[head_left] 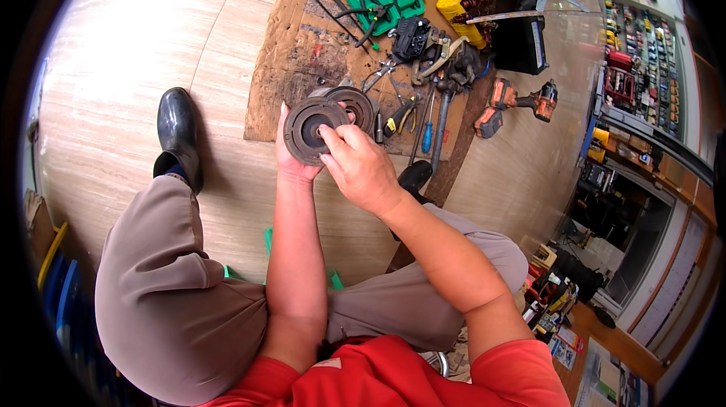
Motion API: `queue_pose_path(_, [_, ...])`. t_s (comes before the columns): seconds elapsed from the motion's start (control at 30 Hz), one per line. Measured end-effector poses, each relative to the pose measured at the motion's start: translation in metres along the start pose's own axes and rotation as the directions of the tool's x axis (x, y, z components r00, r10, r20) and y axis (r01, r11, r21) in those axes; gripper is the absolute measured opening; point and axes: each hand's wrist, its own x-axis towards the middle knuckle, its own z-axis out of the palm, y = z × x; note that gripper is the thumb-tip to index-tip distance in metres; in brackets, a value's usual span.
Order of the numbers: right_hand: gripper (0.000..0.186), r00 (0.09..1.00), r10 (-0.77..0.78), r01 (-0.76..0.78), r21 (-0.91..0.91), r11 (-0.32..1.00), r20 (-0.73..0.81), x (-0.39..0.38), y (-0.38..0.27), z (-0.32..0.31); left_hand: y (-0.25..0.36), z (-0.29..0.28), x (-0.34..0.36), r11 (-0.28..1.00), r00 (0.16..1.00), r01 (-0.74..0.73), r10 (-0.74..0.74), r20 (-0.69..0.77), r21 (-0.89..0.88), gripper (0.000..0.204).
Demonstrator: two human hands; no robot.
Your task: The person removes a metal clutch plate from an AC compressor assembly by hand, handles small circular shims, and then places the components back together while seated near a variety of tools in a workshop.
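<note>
My left hand (293, 161) is closed round the left edge of a dark, round metal part (302, 123) with a recessed centre, held over the front of the cardboard. My right hand (361, 165) is bent onto the same part, index finger at its centre and thumb by its lower right rim. A second dark metal disc (361, 104) shows just behind it, partly covered; whether the two are joined I cannot tell. To the right lie a small metal cylinder (379, 128), yellow-handled pliers (408, 112) and a blue-handled screwdriver (428, 135).
The cardboard (268, 97) carries a green tool case (408, 0), a yellow bin (454, 2), a hammer (440, 131) and several tools. An orange cordless tool (499, 104) lies on the right. My boots (174, 123) flank the cardboard's near side. A cluttered wooden desk (586, 324) stands lower right.
</note>
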Motion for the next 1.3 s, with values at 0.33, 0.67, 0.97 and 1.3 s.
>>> queue_pose_path(0.33, [0.047, 1.0, -0.014, 0.015, 0.014, 1.0, -0.012, -0.0016, -0.0002, 0.0005, 0.0008, 0.0003, 0.0005, 1.0, 0.999, -0.013, 0.013, -0.031, 0.007, 0.078])
queue_pose_path(0.67, [0.046, 0.997, -0.079, 0.079, -0.036, 0.996, 0.002, -0.0034, -0.0019, -0.001, 0.0008, -0.0002, 0.0003, 1.0, 1.0, -0.003, 0.003, 0.013, -0.029, 0.08])
queue_pose_path(0.97, [0.045, 0.998, -0.064, 0.065, -0.038, 0.997, 0.021, -0.0029, -0.002, -0.0014, 0.0006, -0.0005, 0.0004, 1.0, 1.0, -0.006, 0.006, -0.003, -0.002, 0.079])
queue_pose_path(1.3, [0.048, 0.998, -0.047, 0.048, -0.042, 0.998, 0.032, -0.0029, -0.0033, -0.0027, 0.0012, 0.001, 0.0005, 1.0, 1.0, -0.01, 0.01, -0.012, 0.023, 0.077])
